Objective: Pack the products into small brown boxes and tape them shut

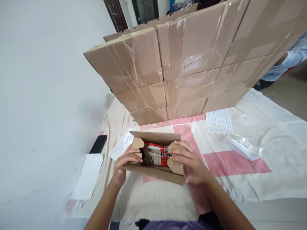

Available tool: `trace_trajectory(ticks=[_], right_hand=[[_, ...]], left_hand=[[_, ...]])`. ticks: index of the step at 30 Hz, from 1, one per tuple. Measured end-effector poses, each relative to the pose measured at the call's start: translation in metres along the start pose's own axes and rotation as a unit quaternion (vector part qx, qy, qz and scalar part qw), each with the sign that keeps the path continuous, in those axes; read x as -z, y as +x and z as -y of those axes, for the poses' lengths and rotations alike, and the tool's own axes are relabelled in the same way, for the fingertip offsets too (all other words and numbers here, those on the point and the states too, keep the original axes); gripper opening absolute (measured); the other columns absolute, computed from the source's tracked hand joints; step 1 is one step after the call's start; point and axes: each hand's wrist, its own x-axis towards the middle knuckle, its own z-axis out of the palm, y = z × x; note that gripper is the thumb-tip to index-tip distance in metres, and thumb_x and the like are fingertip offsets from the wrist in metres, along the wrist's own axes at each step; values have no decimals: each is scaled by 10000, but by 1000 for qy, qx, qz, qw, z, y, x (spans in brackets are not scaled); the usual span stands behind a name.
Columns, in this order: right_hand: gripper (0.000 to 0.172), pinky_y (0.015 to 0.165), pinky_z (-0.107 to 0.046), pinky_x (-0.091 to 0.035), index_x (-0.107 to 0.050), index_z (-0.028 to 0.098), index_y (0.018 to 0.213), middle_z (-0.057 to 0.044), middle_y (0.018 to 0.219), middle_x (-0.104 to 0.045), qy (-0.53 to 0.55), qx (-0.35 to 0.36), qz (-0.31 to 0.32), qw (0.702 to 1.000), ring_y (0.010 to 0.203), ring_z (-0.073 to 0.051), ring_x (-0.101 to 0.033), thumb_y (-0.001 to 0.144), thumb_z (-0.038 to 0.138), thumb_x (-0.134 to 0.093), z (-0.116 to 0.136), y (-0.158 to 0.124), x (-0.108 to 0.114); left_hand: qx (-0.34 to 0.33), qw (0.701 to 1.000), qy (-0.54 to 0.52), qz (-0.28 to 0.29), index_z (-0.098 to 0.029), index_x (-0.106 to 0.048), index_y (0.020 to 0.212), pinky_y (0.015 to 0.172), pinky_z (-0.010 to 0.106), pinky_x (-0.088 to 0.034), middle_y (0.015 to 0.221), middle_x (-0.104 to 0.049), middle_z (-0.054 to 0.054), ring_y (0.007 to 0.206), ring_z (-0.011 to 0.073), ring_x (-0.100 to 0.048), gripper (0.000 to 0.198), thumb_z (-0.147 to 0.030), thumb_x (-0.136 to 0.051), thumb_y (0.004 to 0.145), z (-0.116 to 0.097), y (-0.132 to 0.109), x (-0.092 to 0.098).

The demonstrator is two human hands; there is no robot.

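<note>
A small open cardboard box (153, 175) is held between my two hands over the cloth-covered table. Inside it lies a red printed food packet (154, 155), its ends partly covered by the box's end flaps. My left hand (124, 163) grips the left end, fingers bent over the left flap (137, 143). At the opposite end, my right hand (189, 161) has its fingers over the right flap (176, 166) and its palm against the outside. Both long side flaps stand open.
Taped cardboard panels (192, 64) rise like a wall behind the box. A tape dispenser (242, 146) and label sheet (218, 121) lie to the right. On the left are another label sheet (122, 145), a black phone (98, 144) and white paper (87, 177). Another person's sleeve (285, 60) shows far right.
</note>
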Motion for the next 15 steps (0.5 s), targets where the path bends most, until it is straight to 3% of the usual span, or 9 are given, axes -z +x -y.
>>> trace_trajectory(ticks=[3,5,7,9,11,15], right_hand=[[596,1173,-617,-349,-609,250,1321,-130,1343,-622,-9,-42,-35,998,1453,-412,-402,915,685,-583,-1,-3,-9],[662,1218,-635,-302,-477,236,1488,-165,1534,-443,-23,-118,-72,990,1521,-413,-298,927,549,-637,-1,-6,-14],[840,1236,-638,-293,-211,248,1643,-169,1674,-232,7,-193,-89,977,1568,-395,-227,942,447,-630,-1,-10,-17],[970,1251,-634,-285,0,280,1673,-143,1730,-128,65,-227,-86,968,1595,-371,-192,948,438,-625,-2,-12,-17],[1016,1268,-634,-255,44,310,1670,-119,1742,-135,104,-224,-98,964,1604,-357,-188,941,486,-641,-4,-13,-17],[947,1260,-634,-269,-74,336,1665,-109,1720,-233,91,-204,-139,965,1592,-356,-231,939,542,-644,-9,-10,-13]], left_hand=[[98,988,11,-118,-288,-645,1309,1274,540,-275,1221,-746,75,1310,279,-616,386,-505,-537,1009,-5,1,-14],[186,973,6,-136,-333,-481,1500,1292,501,-265,1579,-506,65,1522,264,-402,523,-398,-586,992,-8,11,-21],[228,967,-30,-112,-364,-266,1619,1301,484,-258,1731,-232,37,1607,264,-215,705,-377,-569,982,-7,21,-26],[207,972,-55,-98,-387,-104,1648,1285,491,-296,1737,-200,37,1598,263,-242,817,-347,-554,967,-2,27,-29],[160,983,-21,-92,-389,-152,1637,1261,508,-334,1673,-330,51,1546,266,-346,797,-328,-562,956,2,30,-27],[78,975,197,-69,-329,-620,1371,1227,548,-332,1436,-591,45,1400,269,-463,377,-295,-522,1008,4,32,-16]])
